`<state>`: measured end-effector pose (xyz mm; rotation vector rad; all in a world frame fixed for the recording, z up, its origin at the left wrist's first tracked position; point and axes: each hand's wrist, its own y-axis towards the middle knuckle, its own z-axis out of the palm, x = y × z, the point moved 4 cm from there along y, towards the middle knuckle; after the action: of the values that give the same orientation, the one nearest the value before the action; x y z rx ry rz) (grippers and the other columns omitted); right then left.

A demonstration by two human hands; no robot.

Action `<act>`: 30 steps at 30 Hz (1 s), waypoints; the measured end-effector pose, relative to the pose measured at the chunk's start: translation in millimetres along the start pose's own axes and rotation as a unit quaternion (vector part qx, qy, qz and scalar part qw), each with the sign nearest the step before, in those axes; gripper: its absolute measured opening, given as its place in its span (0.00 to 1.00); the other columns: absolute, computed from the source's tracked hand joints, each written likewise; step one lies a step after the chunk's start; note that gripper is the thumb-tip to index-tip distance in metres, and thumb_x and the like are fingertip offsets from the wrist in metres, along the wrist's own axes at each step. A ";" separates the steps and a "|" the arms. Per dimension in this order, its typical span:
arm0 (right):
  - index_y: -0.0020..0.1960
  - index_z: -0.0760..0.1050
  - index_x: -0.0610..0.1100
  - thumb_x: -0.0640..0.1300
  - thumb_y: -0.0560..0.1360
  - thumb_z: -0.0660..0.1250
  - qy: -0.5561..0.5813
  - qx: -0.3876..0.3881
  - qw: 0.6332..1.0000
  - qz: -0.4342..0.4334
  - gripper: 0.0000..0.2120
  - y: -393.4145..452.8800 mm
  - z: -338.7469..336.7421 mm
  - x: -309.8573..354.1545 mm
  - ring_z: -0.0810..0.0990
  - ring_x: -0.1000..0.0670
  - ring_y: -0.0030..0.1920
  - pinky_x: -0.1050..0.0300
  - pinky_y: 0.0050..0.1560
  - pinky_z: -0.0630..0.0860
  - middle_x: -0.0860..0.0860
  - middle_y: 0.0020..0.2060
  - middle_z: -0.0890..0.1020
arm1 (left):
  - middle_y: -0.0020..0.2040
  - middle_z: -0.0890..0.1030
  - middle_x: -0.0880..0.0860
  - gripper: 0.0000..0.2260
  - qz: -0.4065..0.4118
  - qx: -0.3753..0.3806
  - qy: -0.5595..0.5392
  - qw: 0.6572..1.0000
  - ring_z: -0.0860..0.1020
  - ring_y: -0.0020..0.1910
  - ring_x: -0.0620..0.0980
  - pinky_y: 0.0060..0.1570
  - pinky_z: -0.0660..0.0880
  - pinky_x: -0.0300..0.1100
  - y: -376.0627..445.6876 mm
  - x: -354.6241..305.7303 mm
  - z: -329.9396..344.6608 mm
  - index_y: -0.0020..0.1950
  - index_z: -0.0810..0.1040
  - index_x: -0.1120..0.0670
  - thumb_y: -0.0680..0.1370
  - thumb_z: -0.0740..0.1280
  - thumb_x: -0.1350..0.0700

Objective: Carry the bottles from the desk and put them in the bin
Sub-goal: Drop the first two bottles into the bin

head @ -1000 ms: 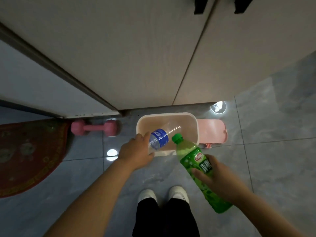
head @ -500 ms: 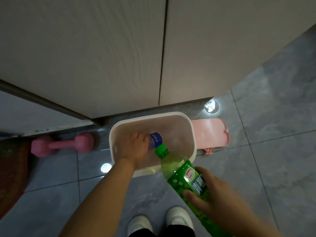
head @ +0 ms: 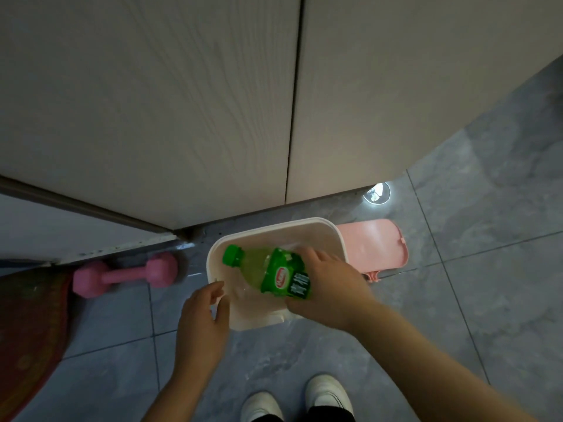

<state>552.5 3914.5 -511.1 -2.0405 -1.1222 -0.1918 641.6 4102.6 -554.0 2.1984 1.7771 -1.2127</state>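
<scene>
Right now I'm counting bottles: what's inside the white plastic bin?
Over the white plastic bin, the right hand holds a green-capped green bottle. Something clear glints beneath; hand and bottle cover the rest.

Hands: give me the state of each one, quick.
Left hand: open, empty, fingers loosely curled by the bin rim.
Right hand: closed around the green bottle, held over the bin.

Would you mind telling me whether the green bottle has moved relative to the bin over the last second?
Yes. The green bottle, held by the right hand, has moved from outside the near rim of the bin to over its opening.
</scene>
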 end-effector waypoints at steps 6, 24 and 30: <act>0.69 0.63 0.46 0.54 0.70 0.70 -0.153 0.064 0.986 -0.026 0.32 50.0 43.3 8.1 0.71 0.42 0.66 0.42 0.72 0.60 0.45 0.64 0.74 | 0.54 0.80 0.58 0.11 -0.009 -0.012 -0.002 1.000 0.77 0.50 0.55 0.46 0.72 0.43 0.2 12.2 -1.9 0.59 0.77 0.60 0.77 0.63 0.63; 0.69 0.66 0.47 0.49 0.77 0.60 0.037 0.076 0.993 0.080 0.21 -15.0 32.7 -3.8 0.74 0.45 0.63 0.51 0.63 0.74 0.48 0.65 0.74 | 0.55 0.81 0.56 0.11 -0.072 0.027 -0.010 0.997 0.77 0.49 0.50 0.47 0.68 0.39 -26.2 -14.1 -28.9 0.59 0.77 0.58 0.78 0.62 0.59; 0.65 0.73 0.44 0.45 0.78 0.58 0.179 0.039 0.966 0.182 0.16 -91.5 -12.3 -3.3 0.77 0.48 0.60 0.60 0.59 0.72 0.46 0.61 0.79 | 0.45 0.81 0.57 0.09 -0.091 0.081 0.024 0.992 0.78 0.46 0.55 0.43 0.66 0.40 -71.0 -61.1 -67.5 0.52 0.79 0.59 0.79 0.61 0.59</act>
<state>482.9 3931.4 -452.7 -2.0007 -0.5151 -0.3089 615.3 4111.1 -441.9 2.2064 2.0019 -1.3987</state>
